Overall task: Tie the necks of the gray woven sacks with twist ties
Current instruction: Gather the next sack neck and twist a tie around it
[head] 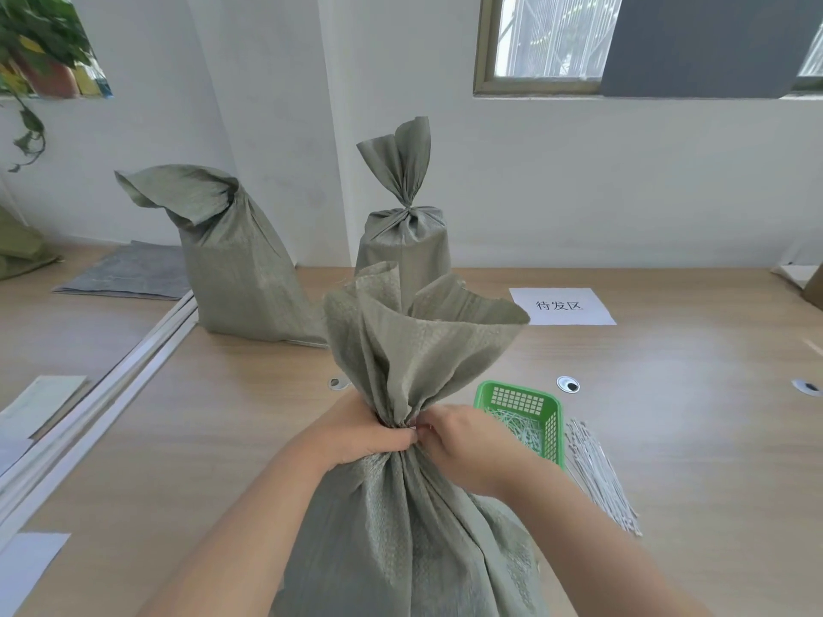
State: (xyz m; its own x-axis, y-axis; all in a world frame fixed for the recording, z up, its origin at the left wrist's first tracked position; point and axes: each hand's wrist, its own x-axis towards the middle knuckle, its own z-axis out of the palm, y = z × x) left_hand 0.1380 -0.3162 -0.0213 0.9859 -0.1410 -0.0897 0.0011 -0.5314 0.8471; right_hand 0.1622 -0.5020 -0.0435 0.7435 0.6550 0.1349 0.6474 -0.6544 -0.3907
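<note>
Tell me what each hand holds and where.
The left-hand grip circles the near sack at its gathered neck; the right-hand grip pinches that same neck. Anything else there is too small to tell.

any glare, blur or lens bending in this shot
head view: soft even daylight, only faint shadows on the table; window washed out bright; the wide-angle lens makes the wall corner lean; tied sack sharp, but the left hand and right hand at the neck of the near sack are slightly soft, so any tie there cannot be made out.
</note>
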